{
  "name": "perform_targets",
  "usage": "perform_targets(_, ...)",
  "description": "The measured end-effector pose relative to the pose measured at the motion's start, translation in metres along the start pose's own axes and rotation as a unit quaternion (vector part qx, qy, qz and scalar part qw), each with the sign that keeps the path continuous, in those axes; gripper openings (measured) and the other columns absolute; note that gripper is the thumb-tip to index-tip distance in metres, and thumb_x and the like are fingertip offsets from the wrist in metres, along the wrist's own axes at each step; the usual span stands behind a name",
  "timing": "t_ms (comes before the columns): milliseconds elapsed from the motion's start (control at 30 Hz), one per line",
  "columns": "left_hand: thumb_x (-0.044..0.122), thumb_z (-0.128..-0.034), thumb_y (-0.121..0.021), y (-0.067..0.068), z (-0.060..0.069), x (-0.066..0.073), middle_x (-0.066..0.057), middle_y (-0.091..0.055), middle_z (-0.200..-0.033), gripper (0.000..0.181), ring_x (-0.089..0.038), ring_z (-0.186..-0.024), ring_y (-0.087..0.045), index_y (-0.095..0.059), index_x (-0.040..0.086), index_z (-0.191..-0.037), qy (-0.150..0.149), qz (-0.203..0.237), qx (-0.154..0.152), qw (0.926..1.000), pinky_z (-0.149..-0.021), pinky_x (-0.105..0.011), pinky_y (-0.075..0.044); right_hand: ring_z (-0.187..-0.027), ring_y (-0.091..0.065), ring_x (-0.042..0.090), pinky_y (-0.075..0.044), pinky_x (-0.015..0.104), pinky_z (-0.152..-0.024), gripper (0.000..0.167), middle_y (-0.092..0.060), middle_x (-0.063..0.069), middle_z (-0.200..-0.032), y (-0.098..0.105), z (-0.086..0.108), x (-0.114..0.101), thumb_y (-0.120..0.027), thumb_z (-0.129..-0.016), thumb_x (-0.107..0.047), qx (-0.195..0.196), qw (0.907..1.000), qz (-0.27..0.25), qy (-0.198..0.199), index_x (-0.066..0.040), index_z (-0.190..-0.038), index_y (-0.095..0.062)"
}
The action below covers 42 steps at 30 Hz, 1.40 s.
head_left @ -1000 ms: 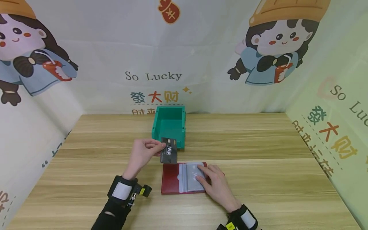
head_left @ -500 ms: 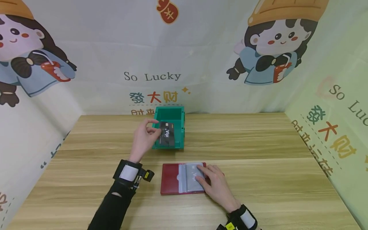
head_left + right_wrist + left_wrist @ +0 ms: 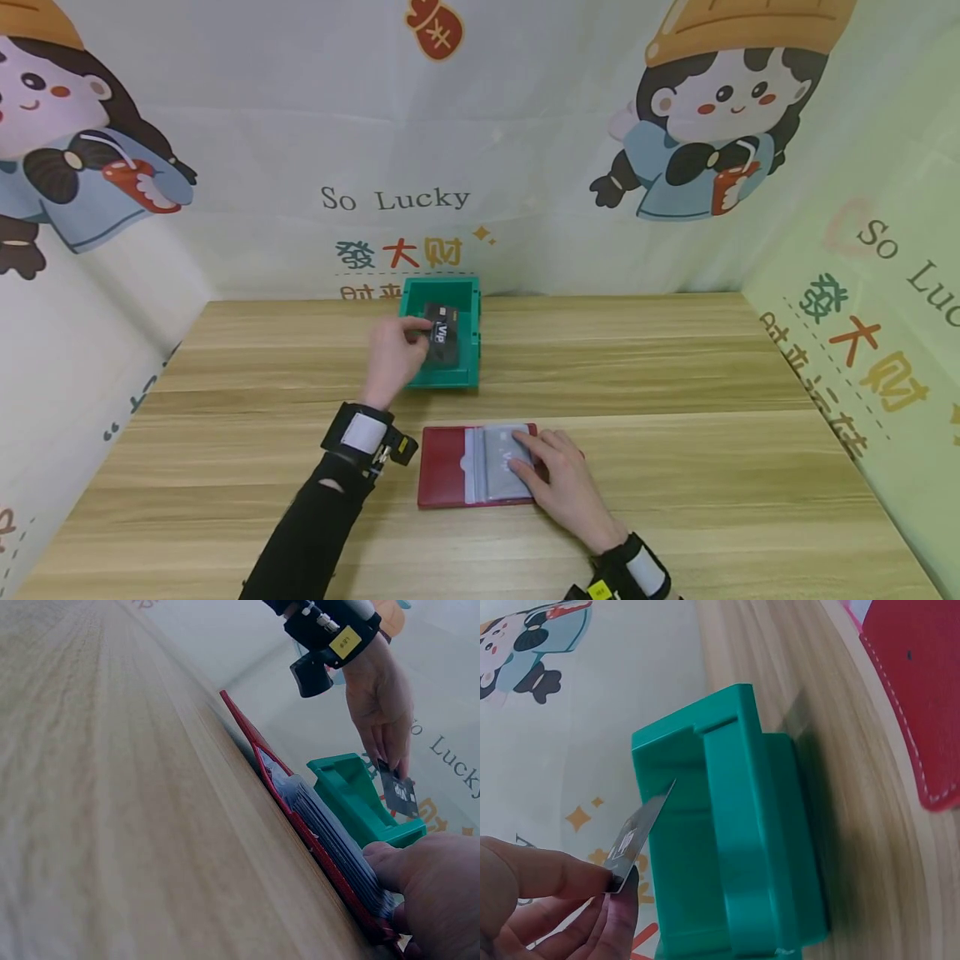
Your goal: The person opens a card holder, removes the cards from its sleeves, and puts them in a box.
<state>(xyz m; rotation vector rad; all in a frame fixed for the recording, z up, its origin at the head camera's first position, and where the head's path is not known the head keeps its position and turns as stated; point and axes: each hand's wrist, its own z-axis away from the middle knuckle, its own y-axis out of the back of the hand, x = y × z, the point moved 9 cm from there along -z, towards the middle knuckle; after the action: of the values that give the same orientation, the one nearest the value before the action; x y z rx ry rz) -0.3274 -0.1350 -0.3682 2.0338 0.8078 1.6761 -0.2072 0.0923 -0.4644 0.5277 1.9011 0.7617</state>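
Note:
My left hand [image 3: 396, 350] pinches a black card [image 3: 441, 335] marked "Vip" by its edge, between thumb and fingers. The card is over the green bin [image 3: 471, 367], tilted above its opening in the left wrist view [image 3: 639, 836]. An open red card holder [image 3: 442, 467] with clear plastic sleeves [image 3: 504, 475] lies on the table in front of the bin. At its right edge my right hand [image 3: 566, 487] holds it, thumb and index finger on the top sleeve. The right wrist view shows a thick stack of sleeves [image 3: 330, 825]; part of the grip there is cut off.
Wood-grain table [image 3: 675, 400] surrounds the bin and card holder. A pale printed backdrop [image 3: 540, 167] rises directly behind the bin and along both sides. Each wrist carries a strap with a small camera, the left wrist camera [image 3: 403, 448] hanging near the card holder.
My left hand has carried the black card forward from above the card holder to over the green bin, then slightly right. The right hand has stayed in place on the card holder.

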Motion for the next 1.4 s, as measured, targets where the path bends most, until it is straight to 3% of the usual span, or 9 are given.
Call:
perform_targets(167, -0.012, -0.0875, -0.057, -0.010, -0.003, -0.001, -0.028, -0.074, -0.107, 0.033, -0.028, -0.076, -0.060, -0.075, -0.010, -0.116, 0.003, 0.005, 0.006, 1.0000, -0.060, -0.025, -0.038, -0.083, -0.045, 0.009, -0.032, 0.023, -0.072, 0.039, -0.054, -0.006, -0.086, -0.002, -0.001, 0.002, -0.079, -0.095, -0.019, -0.013, 0.9998, 0.003, -0.014, -0.002, -0.129, -0.073)
perform_targets(367, -0.014, -0.0843, -0.053, -0.021, -0.005, -0.001, -0.030, -0.074, -0.107, 0.039, -0.029, -0.080, -0.062, -0.073, -0.012, -0.118, 0.011, 0.003, -0.002, 0.9999, -0.063, -0.024, -0.038, -0.082, -0.044, 0.008, -0.032, 0.022, -0.072, 0.037, -0.054, -0.006, -0.085, -0.001, -0.001, 0.001, -0.079, -0.094, -0.018, -0.010, 0.9999, 0.004, -0.013, -0.003, -0.128, -0.073)
perform_targets(567, -0.015, -0.0854, -0.050, -0.031, -0.005, -0.005, -0.028, -0.073, -0.106, 0.044, -0.022, -0.074, -0.054, -0.070, -0.011, -0.125, 0.034, -0.010, -0.026, 0.9990, -0.061, -0.025, -0.035, -0.082, -0.043, 0.008, -0.031, 0.022, -0.071, 0.034, -0.055, -0.005, -0.084, 0.000, -0.001, 0.001, -0.078, -0.095, -0.018, -0.005, 1.0000, -0.004, -0.006, -0.005, -0.127, -0.074)
perform_targets(867, -0.013, -0.0867, -0.051, -0.040, -0.005, -0.010, -0.027, -0.073, -0.105, 0.044, -0.026, -0.080, -0.053, -0.070, -0.009, -0.126, 0.041, -0.046, -0.041, 0.9973, -0.064, -0.027, -0.035, -0.082, -0.043, 0.008, -0.031, 0.022, -0.071, 0.034, -0.055, -0.005, -0.084, 0.000, 0.000, 0.001, -0.078, -0.095, -0.017, -0.005, 1.0000, -0.004, -0.006, -0.006, -0.127, -0.075)
perform_targets(1000, -0.011, -0.0884, -0.051, -0.045, -0.004, -0.012, -0.028, -0.073, -0.115, 0.043, -0.027, -0.081, -0.052, -0.069, -0.009, -0.128, 0.051, -0.053, -0.049, 0.9961, -0.063, -0.030, -0.036, -0.083, -0.044, 0.008, -0.031, 0.022, -0.072, 0.034, -0.055, -0.005, -0.084, 0.000, 0.000, 0.001, -0.078, -0.095, -0.017, -0.004, 0.9999, -0.005, -0.008, -0.006, -0.127, -0.074)
perform_targets(1167, -0.010, -0.0903, -0.050, -0.050, -0.003, -0.016, -0.030, -0.069, -0.130, 0.043, -0.031, -0.095, -0.060, -0.067, -0.011, -0.129, 0.057, -0.064, -0.056, 0.9947, -0.076, -0.042, -0.051, -0.083, -0.044, 0.008, -0.031, 0.022, -0.071, 0.034, -0.055, -0.005, -0.084, 0.000, 0.000, 0.000, -0.078, -0.095, -0.017, 0.000, 1.0000, 0.001, -0.004, -0.004, -0.126, -0.074)
perform_targets(1267, -0.009, -0.0918, -0.050, -0.053, -0.003, -0.018, -0.031, -0.068, -0.132, 0.042, -0.034, -0.102, -0.063, -0.066, -0.011, -0.131, 0.061, -0.069, -0.060, 0.9940, -0.085, -0.048, -0.053, -0.082, -0.044, 0.008, -0.031, 0.022, -0.071, 0.035, -0.055, -0.005, -0.084, 0.000, 0.000, -0.001, -0.078, -0.094, -0.016, 0.004, 1.0000, 0.003, 0.001, -0.003, -0.126, -0.074)
perform_targets(1400, -0.005, -0.0953, -0.052, -0.058, -0.002, -0.020, -0.032, -0.067, -0.132, 0.039, -0.037, -0.103, -0.064, -0.064, -0.013, -0.132, 0.065, -0.072, -0.067, 0.9930, -0.087, -0.051, -0.054, -0.082, -0.044, 0.007, -0.031, 0.021, -0.071, 0.035, -0.055, -0.006, -0.083, 0.001, 0.000, -0.001, -0.079, -0.094, -0.016, 0.008, 1.0000, 0.003, 0.003, -0.003, -0.126, -0.074)
